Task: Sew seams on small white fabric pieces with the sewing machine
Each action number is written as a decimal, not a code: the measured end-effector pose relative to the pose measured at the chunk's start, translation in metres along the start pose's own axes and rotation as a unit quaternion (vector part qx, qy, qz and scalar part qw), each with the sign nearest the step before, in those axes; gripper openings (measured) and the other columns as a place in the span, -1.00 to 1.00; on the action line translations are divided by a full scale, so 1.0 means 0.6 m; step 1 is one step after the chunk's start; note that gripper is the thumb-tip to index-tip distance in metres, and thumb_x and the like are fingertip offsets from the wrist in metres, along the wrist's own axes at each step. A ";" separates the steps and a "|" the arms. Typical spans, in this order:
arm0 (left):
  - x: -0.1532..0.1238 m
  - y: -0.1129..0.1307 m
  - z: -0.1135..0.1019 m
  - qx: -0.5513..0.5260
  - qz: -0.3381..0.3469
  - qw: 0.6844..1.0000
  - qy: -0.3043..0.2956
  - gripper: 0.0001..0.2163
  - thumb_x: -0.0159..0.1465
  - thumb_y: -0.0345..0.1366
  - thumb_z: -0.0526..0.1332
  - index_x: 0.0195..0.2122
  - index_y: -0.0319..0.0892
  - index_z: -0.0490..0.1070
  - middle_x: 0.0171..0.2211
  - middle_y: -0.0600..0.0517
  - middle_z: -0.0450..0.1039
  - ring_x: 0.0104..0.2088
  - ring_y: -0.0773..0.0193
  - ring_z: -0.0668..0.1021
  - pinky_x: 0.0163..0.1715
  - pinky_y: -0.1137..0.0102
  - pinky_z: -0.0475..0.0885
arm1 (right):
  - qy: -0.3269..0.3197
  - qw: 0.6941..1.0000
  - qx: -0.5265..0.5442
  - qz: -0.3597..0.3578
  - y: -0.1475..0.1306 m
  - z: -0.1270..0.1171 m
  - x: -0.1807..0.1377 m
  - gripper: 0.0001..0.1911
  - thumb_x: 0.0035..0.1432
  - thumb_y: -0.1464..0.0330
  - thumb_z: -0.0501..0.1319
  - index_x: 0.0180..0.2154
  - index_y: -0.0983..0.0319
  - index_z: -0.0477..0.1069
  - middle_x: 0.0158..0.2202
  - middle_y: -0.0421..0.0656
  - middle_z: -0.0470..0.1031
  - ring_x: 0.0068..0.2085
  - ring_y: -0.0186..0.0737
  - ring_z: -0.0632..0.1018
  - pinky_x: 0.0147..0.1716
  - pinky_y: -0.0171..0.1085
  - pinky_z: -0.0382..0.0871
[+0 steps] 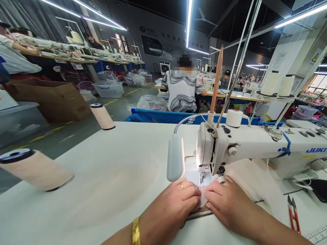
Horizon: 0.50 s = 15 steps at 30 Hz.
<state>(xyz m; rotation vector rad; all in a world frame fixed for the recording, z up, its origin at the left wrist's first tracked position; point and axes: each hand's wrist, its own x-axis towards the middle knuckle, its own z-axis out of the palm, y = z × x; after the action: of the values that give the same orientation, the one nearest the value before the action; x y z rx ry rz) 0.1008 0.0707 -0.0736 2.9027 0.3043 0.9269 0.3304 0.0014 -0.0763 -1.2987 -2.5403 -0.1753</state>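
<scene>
A white sewing machine [245,143] stands on the table, its needle and presser foot [202,177] lit from the side by a small lamp [175,158]. Just in front of the foot, a small piece of pale fabric [203,197] lies flat on the machine bed. My left hand [173,200], with a ring and a gold bracelet, has its curled fingers closed on the fabric's left edge. From the other side my right hand [227,200] pinches the right edge. More sheer pale fabric [255,180] lies under the machine arm.
Two cream thread cones [38,170] stand on the white tabletop [107,170] at left. Red-handled thread snips [293,214], a ruler [318,234] and a dark phone [318,190] lie at right. A blue cloth bin [153,115] hangs behind the table; a person [182,88] sits beyond it.
</scene>
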 end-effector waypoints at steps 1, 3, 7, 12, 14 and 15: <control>0.000 0.002 -0.001 -0.002 0.005 1.000 -0.004 -0.68 0.44 -0.61 -0.03 -0.27 -0.15 0.43 -0.26 0.03 0.62 -0.29 0.22 0.59 -0.18 0.27 0.47 | 0.002 1.000 -0.001 0.000 0.000 0.000 0.000 -0.87 0.41 0.44 0.25 -0.26 0.18 0.38 -0.25 -0.20 0.56 -0.24 -0.12 0.45 -0.21 -0.15 0.22; -0.002 0.004 -0.002 0.002 0.004 1.000 -0.008 -0.68 0.40 -0.63 -0.03 -0.28 -0.15 0.42 -0.26 0.04 0.63 -0.33 0.23 0.56 -0.21 0.27 0.46 | 0.007 1.000 -0.003 0.001 -0.001 0.001 -0.001 -0.86 0.38 0.45 0.26 -0.27 0.18 0.37 -0.26 -0.21 0.55 -0.25 -0.12 0.45 -0.24 -0.15 0.21; -0.007 0.000 0.000 0.008 -0.007 1.000 -0.011 -0.69 0.38 -0.64 0.00 -0.26 -0.14 0.43 -0.26 0.03 0.63 -0.31 0.20 0.59 -0.23 0.27 0.47 | 0.018 1.000 -0.007 0.002 -0.002 0.005 -0.002 -0.84 0.38 0.48 0.24 -0.30 0.19 0.36 -0.28 -0.21 0.55 -0.25 -0.13 0.45 -0.19 -0.14 0.25; -0.010 -0.011 0.009 0.007 -0.018 1.000 -0.005 -0.68 0.37 -0.64 0.05 -0.09 -0.14 0.49 -0.24 0.01 0.65 -0.29 0.15 0.62 -0.22 0.24 0.50 | 0.031 0.999 -0.006 0.006 -0.001 0.005 0.001 -0.83 0.43 0.46 0.18 -0.30 0.19 0.37 -0.28 -0.18 0.54 -0.25 -0.10 0.45 -0.18 -0.13 0.28; -0.011 -0.014 0.011 0.012 -0.029 0.999 -0.009 -0.69 0.38 -0.62 0.06 -0.06 -0.14 0.50 -0.25 0.00 0.64 -0.28 0.13 0.63 -0.21 0.23 0.51 | 0.033 0.999 -0.002 0.011 0.000 0.004 0.003 -0.84 0.43 0.46 0.18 -0.29 0.19 0.38 -0.26 -0.16 0.54 -0.24 -0.09 0.46 -0.19 -0.13 0.29; -0.011 -0.015 0.011 0.012 -0.035 0.999 -0.012 -0.70 0.38 -0.61 0.07 -0.06 -0.14 0.51 -0.25 0.00 0.64 -0.28 0.13 0.63 -0.21 0.23 0.52 | 0.032 0.999 -0.001 0.013 0.000 0.003 0.004 -0.85 0.42 0.46 0.18 -0.28 0.20 0.38 -0.25 -0.15 0.54 -0.23 -0.08 0.47 -0.19 -0.13 0.30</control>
<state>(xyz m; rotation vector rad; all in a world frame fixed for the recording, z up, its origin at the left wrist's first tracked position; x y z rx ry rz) 0.0980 0.0779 -0.0839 2.9023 0.4151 0.8848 0.3288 0.0036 -0.0775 -1.3060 -2.4687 -0.2102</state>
